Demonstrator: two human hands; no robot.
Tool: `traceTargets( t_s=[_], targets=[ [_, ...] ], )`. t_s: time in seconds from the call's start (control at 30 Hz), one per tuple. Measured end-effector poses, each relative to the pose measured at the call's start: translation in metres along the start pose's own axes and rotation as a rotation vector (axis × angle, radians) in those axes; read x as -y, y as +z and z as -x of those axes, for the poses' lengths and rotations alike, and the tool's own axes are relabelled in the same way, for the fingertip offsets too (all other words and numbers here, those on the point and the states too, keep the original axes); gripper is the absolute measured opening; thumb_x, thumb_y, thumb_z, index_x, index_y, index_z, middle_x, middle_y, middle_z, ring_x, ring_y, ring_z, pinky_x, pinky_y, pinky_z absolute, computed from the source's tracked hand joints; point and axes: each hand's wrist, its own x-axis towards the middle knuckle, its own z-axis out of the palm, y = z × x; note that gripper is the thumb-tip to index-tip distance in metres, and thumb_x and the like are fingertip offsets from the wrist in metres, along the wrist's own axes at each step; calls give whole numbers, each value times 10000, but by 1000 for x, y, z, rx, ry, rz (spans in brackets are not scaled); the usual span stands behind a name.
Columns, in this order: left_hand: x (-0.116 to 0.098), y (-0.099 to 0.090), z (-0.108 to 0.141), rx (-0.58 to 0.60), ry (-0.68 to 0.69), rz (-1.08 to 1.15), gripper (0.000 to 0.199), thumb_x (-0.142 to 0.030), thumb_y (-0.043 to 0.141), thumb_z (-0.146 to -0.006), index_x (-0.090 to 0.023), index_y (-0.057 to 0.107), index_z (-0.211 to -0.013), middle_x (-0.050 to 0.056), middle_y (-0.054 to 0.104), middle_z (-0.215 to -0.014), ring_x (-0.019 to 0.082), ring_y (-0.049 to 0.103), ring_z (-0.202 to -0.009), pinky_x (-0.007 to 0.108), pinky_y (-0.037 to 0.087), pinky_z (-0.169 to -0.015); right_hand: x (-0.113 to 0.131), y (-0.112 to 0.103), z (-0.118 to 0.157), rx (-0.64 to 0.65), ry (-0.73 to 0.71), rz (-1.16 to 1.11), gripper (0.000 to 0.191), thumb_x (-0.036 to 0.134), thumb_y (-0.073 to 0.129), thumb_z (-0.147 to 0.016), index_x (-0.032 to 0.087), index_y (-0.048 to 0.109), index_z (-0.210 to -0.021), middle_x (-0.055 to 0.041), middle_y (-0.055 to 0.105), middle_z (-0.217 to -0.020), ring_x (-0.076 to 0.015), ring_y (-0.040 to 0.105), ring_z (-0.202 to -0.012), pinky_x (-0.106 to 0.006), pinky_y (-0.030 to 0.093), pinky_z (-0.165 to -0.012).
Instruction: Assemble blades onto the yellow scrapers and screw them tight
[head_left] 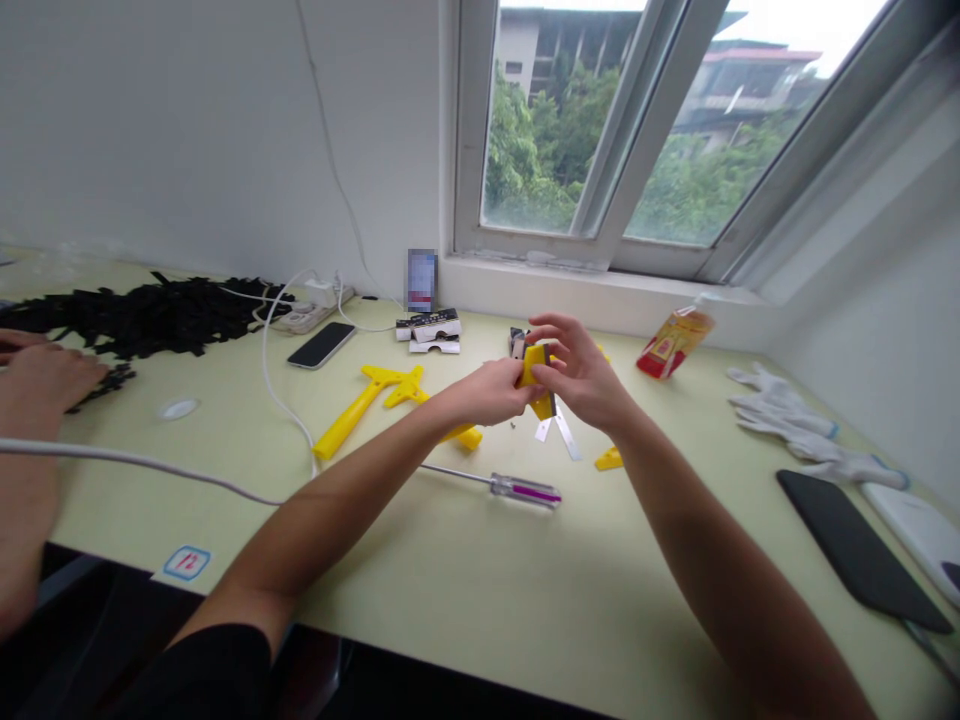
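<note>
A yellow plastic part is held in a narrow grip between the left hand and the curled right hand, apparently to steady it, while a screwdriver is kept within reach.

Handwritten 12, on blue-bordered sticker

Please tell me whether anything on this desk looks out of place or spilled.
A loose heap of small black strips sprawls across the left end of the pale green desk, with a stray clump beside a co-worker's hand. It looks spilled, since no container holds it.
</note>
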Motion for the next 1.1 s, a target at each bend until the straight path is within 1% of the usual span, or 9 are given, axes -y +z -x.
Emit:
traceTargets(
  t_s=[0.1,0.2,0.37,0.47,0.57,0.7,0.9,1.0,1.1],
  targets=[
    [1,3,-1,-31,21,2,215,-373,515,-915,-181,570,-835,6,547,-635,115,488,-535,223,342,-477,-4,3,-1,-32,-8,-82,439,236,593,-810,320,474,-1225,-18,563,-1055,-169,588,-916,-332,522,-800],
    [-1,4,0,-13,-4,37,243,-386,501,-924,-180,553,-807,10,557,-635,111,495,-520,223,351,-467,-7,3,-1,-56,-48,-59,372,212,582,-815,303,519,-1169,-15,574,-1051,-169,587,-941,-340,507,-843],
    [-7,2,3,11,-83,107,276,-404,510,-922,-184,518,-755,-8,502,-569,100,456,-449,235,353,-427,-4,-1,1,-62,-82,127,247,212,555,-838,267,593,-1076,-39,596,-1074,-193,592,-980,-368,520,-844],
    [-9,0,3,-5,-90,117,255,-367,515,-917,-187,500,-735,-9,496,-563,95,449,-436,239,352,-419,2,-5,2,-77,-152,266,143,212,570,-842,243,653,-955,-59,581,-1086,-202,600,-983,-363,530,-815],
    [-7,0,2,-7,-99,144,230,-340,522,-907,-192,487,-734,-13,498,-567,93,442,-426,242,356,-412,6,-6,2,-93,-197,379,104,214,587,-849,237,681,-887,-69,594,-1067,-206,612,-960,-377,532,-824],
    [1,0,-2,14,-109,186,226,-314,514,-904,-188,484,-720,-11,497,-569,90,440,-418,247,361,-413,3,-3,2,-112,-202,461,131,195,567,-860,230,691,-885,-75,619,-1059,-204,629,-954,-380,537,-839],
    [14,-3,-8,42,-171,213,235,-340,516,-904,-174,503,-738,-5,500,-600,90,445,-427,246,366,-419,-8,-1,1,-59,-131,521,159,206,566,-867,231,717,-910,-71,672,-1080,-202,659,-930,-388,537,-853],
    [18,-5,-10,36,-166,194,214,-310,512,-891,-177,487,-725,-8,491,-586,93,448,-426,241,363,-410,-8,-1,2,-42,-160,572,145,237,603,-867,247,736,-924,-75,673,-1118,-225,652,-1004,-425,513,-916],
    [20,-5,-11,46,-156,187,185,-289,514,-875,-175,494,-730,-15,479,-571,93,441,-414,239,359,-402,-8,-3,3,-22,-221,635,159,247,611,-884,266,756,-944,-93,631,-1233,-263,588,-1146,-479,476,-977]
  ],
)
